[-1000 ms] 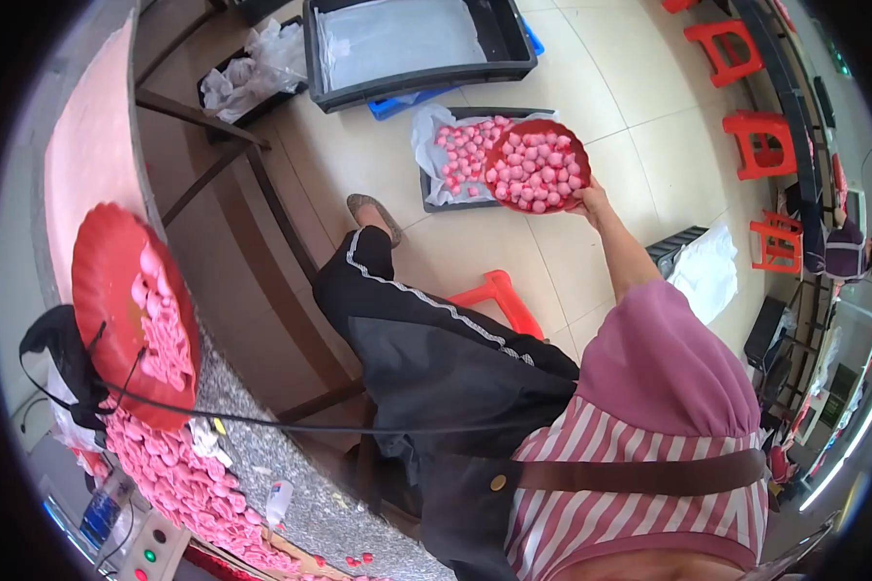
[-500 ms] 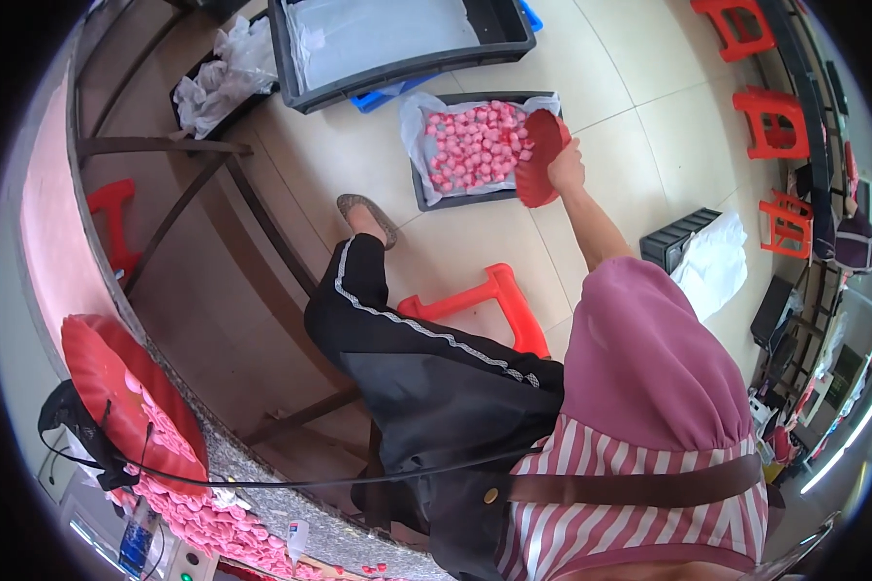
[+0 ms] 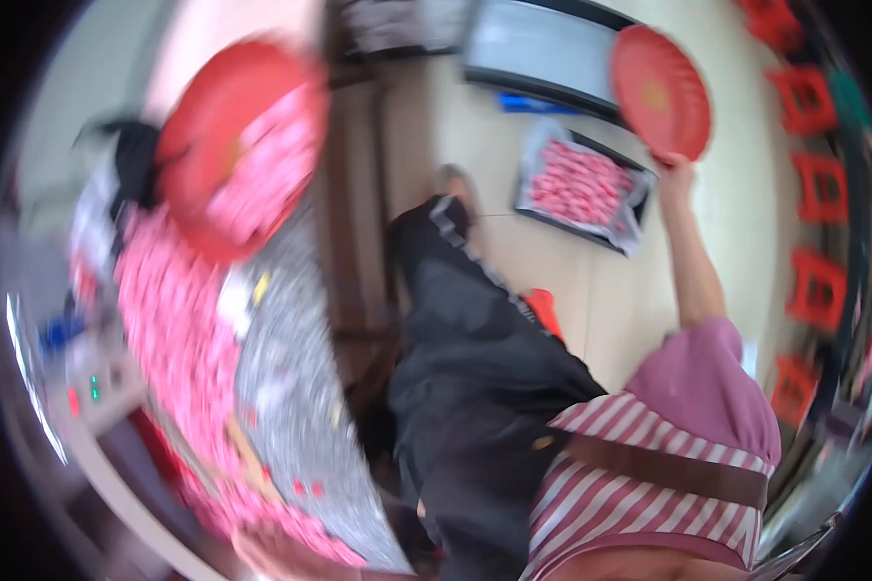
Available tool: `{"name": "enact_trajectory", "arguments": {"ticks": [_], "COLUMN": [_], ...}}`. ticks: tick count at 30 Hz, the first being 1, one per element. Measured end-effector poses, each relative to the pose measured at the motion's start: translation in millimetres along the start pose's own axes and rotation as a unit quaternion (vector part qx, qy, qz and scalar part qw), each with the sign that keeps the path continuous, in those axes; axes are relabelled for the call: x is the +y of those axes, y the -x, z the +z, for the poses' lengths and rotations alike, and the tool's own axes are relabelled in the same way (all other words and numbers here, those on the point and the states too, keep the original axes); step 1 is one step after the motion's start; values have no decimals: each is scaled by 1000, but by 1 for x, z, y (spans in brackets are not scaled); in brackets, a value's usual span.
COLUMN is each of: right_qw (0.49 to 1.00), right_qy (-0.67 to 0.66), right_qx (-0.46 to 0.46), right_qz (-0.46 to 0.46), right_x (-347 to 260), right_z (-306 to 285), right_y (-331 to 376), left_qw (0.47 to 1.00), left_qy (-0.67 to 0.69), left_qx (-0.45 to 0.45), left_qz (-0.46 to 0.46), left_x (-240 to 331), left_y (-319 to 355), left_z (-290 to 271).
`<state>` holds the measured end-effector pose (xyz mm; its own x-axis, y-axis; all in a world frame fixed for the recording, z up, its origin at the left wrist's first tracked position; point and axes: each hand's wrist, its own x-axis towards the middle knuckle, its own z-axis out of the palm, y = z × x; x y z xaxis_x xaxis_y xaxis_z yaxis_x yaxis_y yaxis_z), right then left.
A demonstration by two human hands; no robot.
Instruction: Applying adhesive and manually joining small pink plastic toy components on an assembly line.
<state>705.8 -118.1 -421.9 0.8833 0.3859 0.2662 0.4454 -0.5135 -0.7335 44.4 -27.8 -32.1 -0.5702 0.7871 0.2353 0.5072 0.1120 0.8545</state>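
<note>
My right hand (image 3: 676, 174) grips the near edge of a red bowl (image 3: 659, 82), raised with no pink balls showing in it. A moment ago it was full, then tipped over the lined crate; now it is clear of that crate, so I judge this pour to be over. The pink balls (image 3: 581, 184) lie in the black crate (image 3: 564, 228) on the floor, just below the bowl in view. What looks like my left hand (image 3: 271, 554) is by the table's lower edge, too blurred for me to say whether it holds anything.

Beyond the bowl, a larger black tray (image 3: 499, 79) crowds the crate, and a red stool (image 3: 545, 312) pokes out beside my leg. To my left, the stone table (image 3: 305, 358) carries a pink heap (image 3: 174, 300) and a second red bowl (image 3: 189, 155), partly filled.
</note>
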Motion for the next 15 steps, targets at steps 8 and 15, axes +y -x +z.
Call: {"name": "enact_trajectory", "arguments": {"ticks": [8, 15], "right_qw": [710, 387], "right_qy": [-518, -315], "right_qx": [-477, -841], "right_qz": [3, -209], "right_x": [-443, -531], "right_z": [-55, -69], "right_y": [121, 332], "left_qw": [919, 866], "left_qy": [300, 436], "left_qx": [-254, 194], "left_qz": [4, -149], "left_x": [-31, -118], "left_y": [64, 121], "left_z": [-35, -114]}}
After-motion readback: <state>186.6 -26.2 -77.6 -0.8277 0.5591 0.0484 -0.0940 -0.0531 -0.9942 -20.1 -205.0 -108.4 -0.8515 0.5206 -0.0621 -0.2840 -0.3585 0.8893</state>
